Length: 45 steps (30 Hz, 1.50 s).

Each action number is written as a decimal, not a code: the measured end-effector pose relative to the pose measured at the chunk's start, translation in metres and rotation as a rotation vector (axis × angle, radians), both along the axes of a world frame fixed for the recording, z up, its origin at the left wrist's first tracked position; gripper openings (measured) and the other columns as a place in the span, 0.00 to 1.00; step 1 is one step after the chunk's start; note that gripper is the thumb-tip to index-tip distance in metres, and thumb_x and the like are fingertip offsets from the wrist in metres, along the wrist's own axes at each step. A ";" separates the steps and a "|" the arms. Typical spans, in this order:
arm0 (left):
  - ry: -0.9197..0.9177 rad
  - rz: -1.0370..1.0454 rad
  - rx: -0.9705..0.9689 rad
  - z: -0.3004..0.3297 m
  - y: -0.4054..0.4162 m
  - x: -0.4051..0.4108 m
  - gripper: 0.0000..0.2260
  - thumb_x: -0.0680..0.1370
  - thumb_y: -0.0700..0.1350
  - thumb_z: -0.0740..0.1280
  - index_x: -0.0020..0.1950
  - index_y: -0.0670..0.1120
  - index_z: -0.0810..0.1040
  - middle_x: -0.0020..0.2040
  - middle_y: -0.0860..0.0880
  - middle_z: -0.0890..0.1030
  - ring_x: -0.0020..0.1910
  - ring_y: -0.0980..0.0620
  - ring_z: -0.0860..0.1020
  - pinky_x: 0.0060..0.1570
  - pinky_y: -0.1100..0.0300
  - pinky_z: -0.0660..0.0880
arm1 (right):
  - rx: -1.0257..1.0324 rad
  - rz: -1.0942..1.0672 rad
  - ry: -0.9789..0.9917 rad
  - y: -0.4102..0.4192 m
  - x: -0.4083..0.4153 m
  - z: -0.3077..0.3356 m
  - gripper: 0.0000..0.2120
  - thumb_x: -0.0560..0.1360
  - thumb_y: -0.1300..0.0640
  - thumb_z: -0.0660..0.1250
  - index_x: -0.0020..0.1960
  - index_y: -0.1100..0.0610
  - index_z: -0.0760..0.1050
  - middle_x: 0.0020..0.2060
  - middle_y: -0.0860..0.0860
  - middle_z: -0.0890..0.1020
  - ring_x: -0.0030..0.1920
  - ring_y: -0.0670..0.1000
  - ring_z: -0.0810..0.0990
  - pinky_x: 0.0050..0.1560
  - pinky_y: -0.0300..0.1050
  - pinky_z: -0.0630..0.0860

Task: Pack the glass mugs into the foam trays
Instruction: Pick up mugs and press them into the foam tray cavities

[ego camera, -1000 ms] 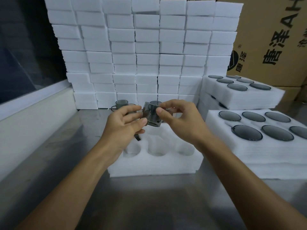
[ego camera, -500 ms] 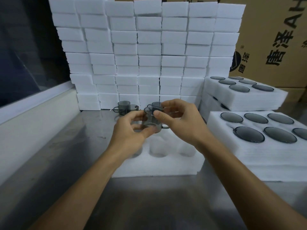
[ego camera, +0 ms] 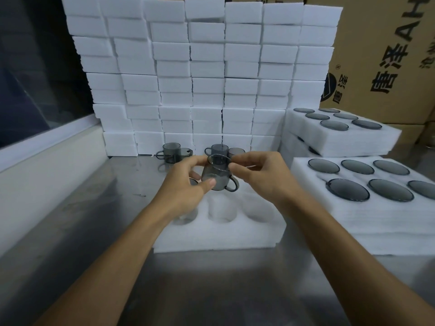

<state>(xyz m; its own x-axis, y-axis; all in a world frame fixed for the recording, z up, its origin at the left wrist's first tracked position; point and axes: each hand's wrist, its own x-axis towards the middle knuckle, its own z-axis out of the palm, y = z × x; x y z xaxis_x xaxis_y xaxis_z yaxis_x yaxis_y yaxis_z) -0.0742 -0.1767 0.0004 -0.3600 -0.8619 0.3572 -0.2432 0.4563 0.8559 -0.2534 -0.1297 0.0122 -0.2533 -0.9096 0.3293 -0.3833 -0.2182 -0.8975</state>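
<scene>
A person's two bare hands held one smoky grey glass mug (ego camera: pixel 217 175) above a white foam tray (ego camera: pixel 221 229) on a brushed steel surface (ego camera: pixel 200 290). The left hand (ego camera: pixel 186 187) gripped the mug's smooth cylindrical body, thumb pressed low on its side. The right hand (ego camera: pixel 261 175) pinched the thin round rim from the right with curled fingertips. The mug was tilted, its mouth facing up and toward the camera, and its looped handle stuck out to the lower right.

The tray was a thick, soft-edged slab with a matte, slightly fuzzy texture and round moulded wells. The front middle and front right wells showed only white foam; the left well, partly hidden under the left forearm, looked darker, and I could not tell what it held.

Behind the hands, more grey mugs (ego camera: pixel 171 153) stood upright on the surface, close together, against a tall wall of stacked white foam blocks (ego camera: pixel 207 74).

To the right sat filled trays (ego camera: pixel 367 184), stacked in layers, each well showing a dark, glossy glass disc flush with the foam. A second filled stack (ego camera: pixel 339 132) lay behind it. Brown corrugated cardboard cartons (ego camera: pixel 386 55) printed with black Chinese characters rose at the far right. A dark window pane (ego camera: pixel 35 67) with a pale sill ran along the left.
</scene>
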 end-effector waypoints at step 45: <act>-0.489 0.146 -0.102 -0.011 0.000 -0.007 0.16 0.78 0.57 0.64 0.63 0.52 0.80 0.64 0.53 0.79 0.65 0.49 0.75 0.65 0.52 0.71 | 0.161 -0.015 0.408 -0.005 0.008 -0.024 0.15 0.76 0.46 0.71 0.59 0.53 0.81 0.48 0.43 0.82 0.48 0.44 0.81 0.42 0.35 0.75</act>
